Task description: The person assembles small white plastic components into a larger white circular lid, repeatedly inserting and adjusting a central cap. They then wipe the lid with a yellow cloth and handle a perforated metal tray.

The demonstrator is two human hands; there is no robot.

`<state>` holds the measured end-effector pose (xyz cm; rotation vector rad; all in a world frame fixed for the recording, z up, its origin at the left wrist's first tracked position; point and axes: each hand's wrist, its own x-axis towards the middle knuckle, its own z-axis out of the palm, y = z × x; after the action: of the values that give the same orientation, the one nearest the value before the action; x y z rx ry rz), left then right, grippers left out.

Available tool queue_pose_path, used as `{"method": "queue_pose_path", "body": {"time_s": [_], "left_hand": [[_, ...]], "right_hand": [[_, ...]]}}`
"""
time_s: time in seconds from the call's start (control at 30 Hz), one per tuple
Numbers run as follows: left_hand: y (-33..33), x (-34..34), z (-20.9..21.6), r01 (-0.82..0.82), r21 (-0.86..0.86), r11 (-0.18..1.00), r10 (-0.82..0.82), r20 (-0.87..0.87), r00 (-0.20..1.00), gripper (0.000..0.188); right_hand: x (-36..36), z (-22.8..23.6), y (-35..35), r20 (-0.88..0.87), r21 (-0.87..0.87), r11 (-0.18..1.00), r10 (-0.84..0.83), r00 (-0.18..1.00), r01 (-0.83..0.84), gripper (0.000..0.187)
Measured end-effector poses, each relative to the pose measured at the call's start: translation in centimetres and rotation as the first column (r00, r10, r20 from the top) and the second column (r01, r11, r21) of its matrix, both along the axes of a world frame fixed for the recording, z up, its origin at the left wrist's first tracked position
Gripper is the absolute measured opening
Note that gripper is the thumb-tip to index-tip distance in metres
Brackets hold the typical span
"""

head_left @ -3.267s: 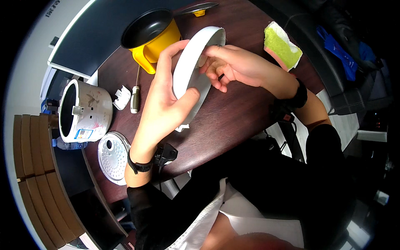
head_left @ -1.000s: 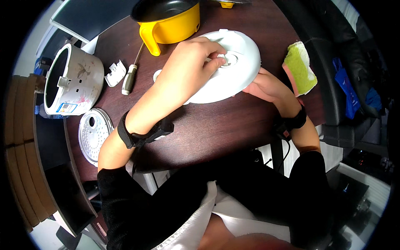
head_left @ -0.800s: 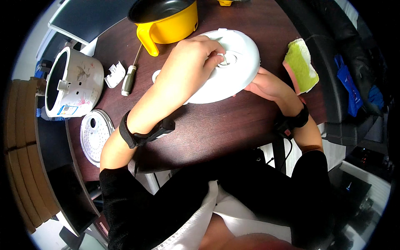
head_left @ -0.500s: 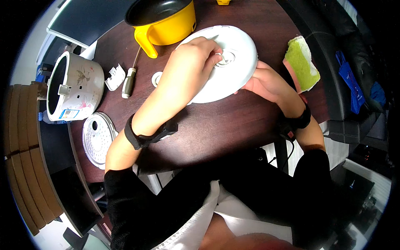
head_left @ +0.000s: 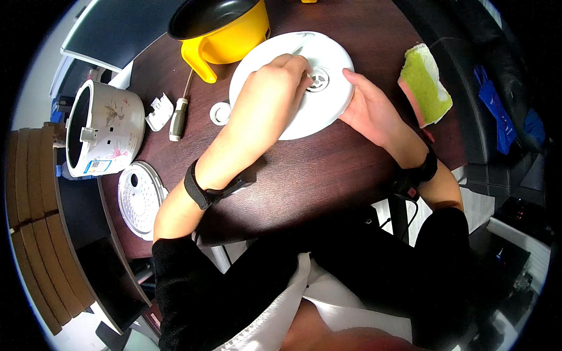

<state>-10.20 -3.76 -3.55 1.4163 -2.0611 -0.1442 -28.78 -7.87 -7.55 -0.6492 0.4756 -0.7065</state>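
A white oval lid [head_left: 321,114], which looks like a rice cooker's, is held up over the brown table. My right hand [head_left: 374,114] grips its right edge, thumb along the rim and the other fingers hidden beneath. Over the lid's middle, the fingers of my left hand [head_left: 274,90] are pinched together beside a round slotted vent [head_left: 319,80]. What they hold, if anything, is hidden behind the fingers. Just left of the lid lies a small white ring [head_left: 220,113].
A yellow pot [head_left: 237,41] stands behind the lid. To the left are a screwdriver [head_left: 178,120], a white plastic bracket [head_left: 159,113], a flowered cooker body [head_left: 114,126] and a perforated inner plate [head_left: 140,202]. A green-and-white sponge-like piece [head_left: 426,88] lies at right.
My left fingers have shifted slightly left off the vent's centre, and its dark slots now show. The lid has moved a little left, and my right thumb now shows at its rim.
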Motion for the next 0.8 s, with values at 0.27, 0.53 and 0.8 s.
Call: {"method": "queue_pose_path", "body": {"time_s": [0.27,0.53,0.8], "left_hand": [[0.2,-0.2,0.2,-0.014,-0.015,1.0,0.015,0.065,0.998,0.018],[0.5,-0.3,0.5,0.047,0.002,0.999,-0.047,0.1,0.994,0.021],[0.6,0.1,1.2,0.124,0.088,0.988,-0.13,0.071,0.989,0.017]], "right_hand": [[-0.1,-0.1,-0.1,-0.014,-0.007,1.0,0.008,1.0,-0.008,0.056],[-0.2,-0.2,0.3,0.019,-0.011,1.0,0.012,1.0,-0.012,0.056],[-0.3,-0.3,0.5,0.022,-0.041,0.999,0.034,0.999,-0.033,0.053]]}}
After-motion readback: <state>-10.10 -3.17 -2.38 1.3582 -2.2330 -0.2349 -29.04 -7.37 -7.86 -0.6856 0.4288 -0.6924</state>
